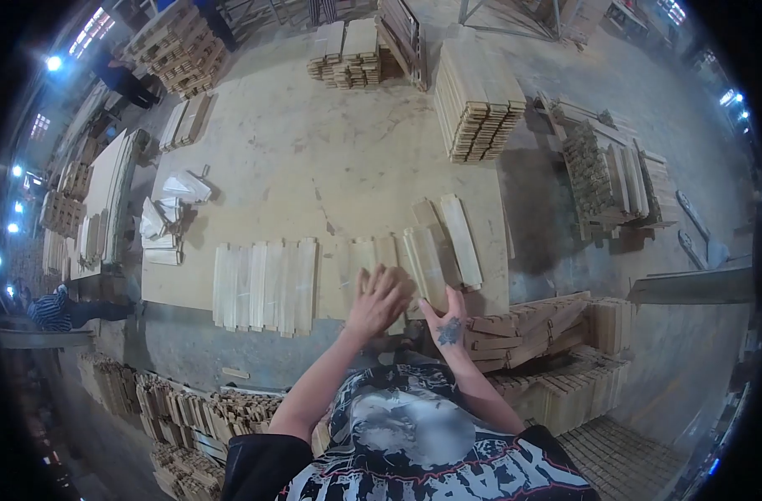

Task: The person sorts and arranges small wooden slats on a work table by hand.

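My left hand [379, 302] lies with its fingers spread over a few pale wooden slats [366, 255] on the worktable, near its front edge. To the right, my right hand [444, 319] holds the near end of a wooden slat [427, 255], thumb at one side and fingers at the other. That slat lies slightly tilted, and the hand hides its near end. Just beyond it rests another light slat [461, 242]. A row of several slats [265, 284] lies side by side to the left of my hands.
A tall stack of slats [478, 100] stands at the table's right rear, and a lower stack [345, 52] at the back. Crumpled white wrapping [186, 186] lies on the left. Bundled wood [531, 334] is close by my right side. A person in stripes [51, 311] is far left.
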{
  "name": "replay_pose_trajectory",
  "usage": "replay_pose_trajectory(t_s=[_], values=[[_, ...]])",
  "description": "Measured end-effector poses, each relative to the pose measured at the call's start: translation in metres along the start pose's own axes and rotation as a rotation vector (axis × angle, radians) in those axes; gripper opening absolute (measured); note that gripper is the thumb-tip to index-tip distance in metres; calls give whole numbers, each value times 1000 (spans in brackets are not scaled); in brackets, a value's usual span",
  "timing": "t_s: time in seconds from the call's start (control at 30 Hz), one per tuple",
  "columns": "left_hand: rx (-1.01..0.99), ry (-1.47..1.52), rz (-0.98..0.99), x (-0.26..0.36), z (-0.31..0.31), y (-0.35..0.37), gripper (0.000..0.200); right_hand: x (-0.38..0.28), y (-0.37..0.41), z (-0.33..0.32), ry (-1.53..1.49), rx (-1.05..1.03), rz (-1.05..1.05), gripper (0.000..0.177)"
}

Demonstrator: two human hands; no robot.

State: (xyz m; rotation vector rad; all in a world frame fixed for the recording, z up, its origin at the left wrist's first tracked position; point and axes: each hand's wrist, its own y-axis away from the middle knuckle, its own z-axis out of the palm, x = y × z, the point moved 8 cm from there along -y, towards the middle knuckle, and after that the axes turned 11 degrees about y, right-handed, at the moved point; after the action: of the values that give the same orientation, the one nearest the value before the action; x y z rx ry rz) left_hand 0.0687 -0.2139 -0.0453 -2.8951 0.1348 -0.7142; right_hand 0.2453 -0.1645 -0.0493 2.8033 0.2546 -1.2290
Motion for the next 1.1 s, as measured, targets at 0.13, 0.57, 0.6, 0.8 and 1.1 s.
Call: replay_pose_trajectory(t_s=[0.13,0.57,0.6,0.8,1.1], values=[[44,-73,-104,-20,-35,17,42,-9,0,32,-4,-8,-31,68],[65,-19,-542,7,7,-35,78,6,-4,-13,78,-8,28,66],[61,67,-597,4,9,-35,77,4,-4,-15,79,-7,31,66],[229,439,-604,-22,-11,-9,74,-10,-4,-8,104,6,-84,69],[-4,104,-447,-15,-9,0,55,-4,-4,16,131,-89,-50,65]])
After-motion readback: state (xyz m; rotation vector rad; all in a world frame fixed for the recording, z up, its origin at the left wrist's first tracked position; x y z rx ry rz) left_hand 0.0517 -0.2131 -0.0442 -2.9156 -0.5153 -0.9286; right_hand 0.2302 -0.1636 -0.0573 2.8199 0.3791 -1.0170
